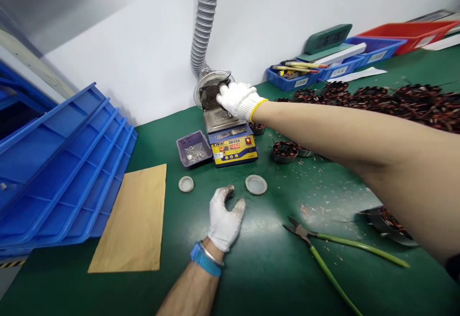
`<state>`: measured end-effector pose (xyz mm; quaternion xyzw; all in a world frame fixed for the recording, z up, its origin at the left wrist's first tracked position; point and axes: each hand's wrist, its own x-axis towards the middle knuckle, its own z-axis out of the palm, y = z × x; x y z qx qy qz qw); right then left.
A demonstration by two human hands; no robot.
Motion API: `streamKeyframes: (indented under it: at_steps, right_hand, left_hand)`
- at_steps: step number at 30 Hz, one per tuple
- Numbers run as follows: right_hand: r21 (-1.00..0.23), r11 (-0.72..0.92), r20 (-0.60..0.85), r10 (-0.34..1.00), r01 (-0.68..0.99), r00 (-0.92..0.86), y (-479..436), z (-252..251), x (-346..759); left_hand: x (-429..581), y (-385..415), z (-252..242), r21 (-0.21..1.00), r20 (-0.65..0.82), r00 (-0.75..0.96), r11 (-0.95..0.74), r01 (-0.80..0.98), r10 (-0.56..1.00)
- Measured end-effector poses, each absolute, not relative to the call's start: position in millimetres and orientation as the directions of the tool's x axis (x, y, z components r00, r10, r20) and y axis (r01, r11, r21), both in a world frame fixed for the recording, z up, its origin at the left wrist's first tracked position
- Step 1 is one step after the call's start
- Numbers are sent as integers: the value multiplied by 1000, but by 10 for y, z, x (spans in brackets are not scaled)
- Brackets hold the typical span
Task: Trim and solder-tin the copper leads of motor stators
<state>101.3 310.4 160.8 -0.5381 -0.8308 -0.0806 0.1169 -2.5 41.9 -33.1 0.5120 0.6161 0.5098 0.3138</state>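
My left hand (223, 220), in a white glove with dark-stained fingertips, rests low over the green table. Its thumb and fingers are apart with nothing between them. Just beyond it stand a larger round shallow dish (256, 185) and a smaller one (186, 184). My right hand (237, 100), gloved in white with a yellow cuff edge, reaches over the heated solder pot (234, 149) with red digits on its front. Its fingers are curled in front of the round fume extractor hood (212, 90), and what they hold is hidden. A wire-wound stator (257, 128) sits beside the pot.
Green-handled cutters (305, 232) lie opened at the right front. A purple tray (194, 148) holds small metal bits. Stacked blue crates (68, 177) and a brown paper sheet (132, 220) occupy the left. Many copper-wound stators (373, 98) are heaped at right, partly behind my right arm.
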Motion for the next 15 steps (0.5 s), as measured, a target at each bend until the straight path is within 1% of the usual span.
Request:
streamKeyframes:
  at_steps: [4, 10, 12, 15]
  right_hand:
    - [16, 402, 263, 882, 915, -392, 3062, 1653, 1015]
    - [22, 403, 277, 877, 915, -393, 2939, 1931, 1193]
    - [-2, 381, 293, 884, 925, -363, 2872, 2010, 1273]
    - [-87, 341, 299, 905, 936, -301, 2735, 2079, 1406]
  left_hand:
    - [-35, 420, -331, 949, 140, -256, -56, 310, 956]
    - [-35, 425, -353, 945, 143, -270, -50, 324, 952]
    - [-34, 430, -355, 945, 141, -274, -46, 324, 951]
    - [-38, 439, -342, 952, 132, -280, -43, 301, 951]
